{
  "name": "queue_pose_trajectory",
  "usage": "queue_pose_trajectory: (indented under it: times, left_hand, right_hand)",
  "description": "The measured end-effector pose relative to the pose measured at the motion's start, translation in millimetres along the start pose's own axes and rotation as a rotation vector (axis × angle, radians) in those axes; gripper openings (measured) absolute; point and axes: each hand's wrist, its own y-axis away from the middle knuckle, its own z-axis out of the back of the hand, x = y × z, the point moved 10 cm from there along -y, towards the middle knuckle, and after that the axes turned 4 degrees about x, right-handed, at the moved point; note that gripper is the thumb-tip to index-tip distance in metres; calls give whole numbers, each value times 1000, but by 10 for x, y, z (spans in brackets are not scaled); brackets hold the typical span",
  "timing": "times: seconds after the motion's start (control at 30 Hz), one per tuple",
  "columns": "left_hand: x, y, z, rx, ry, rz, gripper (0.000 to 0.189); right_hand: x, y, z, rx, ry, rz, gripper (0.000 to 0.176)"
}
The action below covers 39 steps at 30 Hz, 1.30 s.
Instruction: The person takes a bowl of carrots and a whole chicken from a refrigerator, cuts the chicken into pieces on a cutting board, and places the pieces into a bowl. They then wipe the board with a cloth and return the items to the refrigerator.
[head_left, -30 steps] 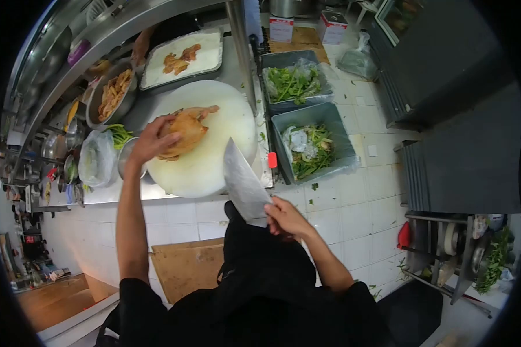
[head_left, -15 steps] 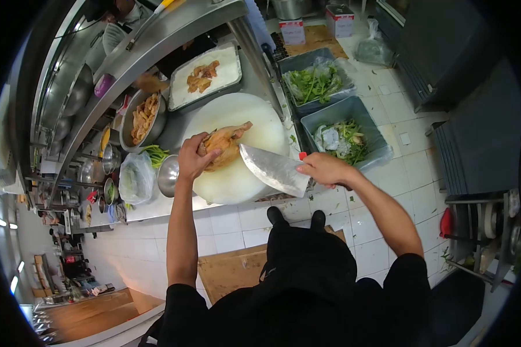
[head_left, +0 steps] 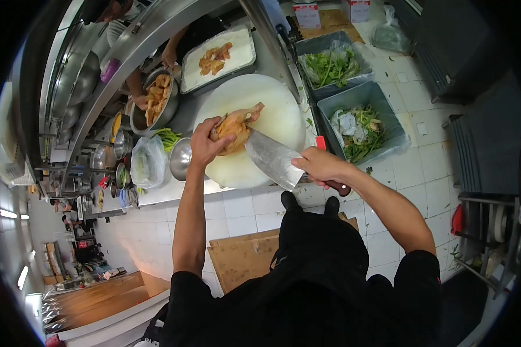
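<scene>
A browned whole chicken (head_left: pixel 235 128) lies on the round white cutting board (head_left: pixel 281 101), its leg pointing up to the right. My left hand (head_left: pixel 210 142) grips the bird's left side, thumb spread across the front of it. In my right hand (head_left: pixel 323 164) is a broad cleaver (head_left: pixel 274 159), held where the blade meets the brown handle, with the handle's end showing below the palm. The blade slants up to the left, and its tip is right at the lower right of the chicken.
Beyond the board, a white-lined tray (head_left: pixel 246 53) holds chicken pieces. A person's hands (head_left: pixel 139 98) are at a metal bowl (head_left: pixel 134 120) of chicken pieces. A small steel bowl (head_left: pixel 180 159) stands left of the board. Grey bins (head_left: pixel 391 95) of greens are at right, below a metal shelf (head_left: pixel 179 13).
The scene has shifted slightly right and up. The cleaver's tip has come in closer under the chicken. Another person's hands now show at the bowl and tray.
</scene>
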Motion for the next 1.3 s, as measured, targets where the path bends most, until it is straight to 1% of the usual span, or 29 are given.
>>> queue_pose_trajectory:
  times: [0.03, 0.1, 0.17, 0.2, 0.23, 0.3, 0.37, 0.4, 0.43, 0.47, 0.5, 0.57, 0.6, 0.63, 0.67, 0.73, 0.8, 0.93, 1.03, 1.1, 1.27, 1.3]
  left_hand:
    - [-10, 0, -2, 0, 5, -9, 63]
    - [-28, 6, -7, -1, 9, -16, 64]
    - [1, 41, 12, -23, -22, 32, 65]
    - [5, 46, 10, -23, -26, 37, 65]
    - [-6, 48, 22, -46, -25, 27, 65]
    - [-6, 81, 47, -70, -26, 24, 65]
    - [52, 21, -29, 37, 64, 53, 61]
    - [28, -27, 17, 32, 62, 54, 61]
    - [-17, -66, -17, 111, 4, 68, 59]
    - [-54, -62, -70, 189, -51, 83, 57]
    - [-41, -38, -86, 185, -47, 86, 57]
    - [-139, -61, -25, 79, -110, -11, 53]
    - [-152, -80, -23, 73, -104, -10, 53]
    - [-121, -77, -39, 98, -113, 26, 54]
    - [-91, -70, -53, 123, -125, 61, 55]
    - [-88, -16, -64, 112, -126, 66, 54]
    - [-80, -24, -53, 91, -135, 59, 54]
    - [-25, 3, -39, 44, -115, 85, 54]
    - [-27, 17, -55, 7, -121, 113, 56]
    - [17, 44, -53, -22, -124, 142, 57]
    - [139, 51, -35, -37, -74, 253, 56]
    - [162, 86, -33, -36, -75, 243, 56]
  right_hand:
    - [-1, -18, -64, 1, -75, 11, 34]
    - [-54, -124, -190, -26, -66, -12, 34]
    - [-40, -188, -203, -132, -38, -9, 36]
    - [15, -231, -261, -126, 42, 2, 37]
    - [35, -248, -325, -119, 41, 3, 37]
    - [133, -228, -368, -182, -18, 48, 38]
    - [63, -280, -334, -152, -29, 53, 36]
    - [25, -317, -341, -102, -121, 69, 34]
    - [37, -310, -375, -49, -218, 80, 33]
    - [63, -279, -330, -46, -198, 94, 31]
    - [54, -291, -340, -44, -192, 91, 31]
    - [24, -371, -342, -70, -192, 78, 31]
    - [44, -413, -386, -91, -162, 116, 30]
    - [81, -439, -449, -87, -156, 112, 30]
    - [104, -475, -477, -126, -170, 88, 30]
    - [171, -551, -650, -156, -196, 65, 30]
    - [263, -612, -658, -279, -195, 93, 31]
    - [183, -660, -707, -220, -254, 108, 33]
    - [197, -694, -707, -249, -255, 99, 33]
    - [262, -707, -781, -340, -283, 100, 33]
    - [254, -762, -851, -329, -317, 85, 34]
    - [225, -791, -904, -339, -326, 67, 34]
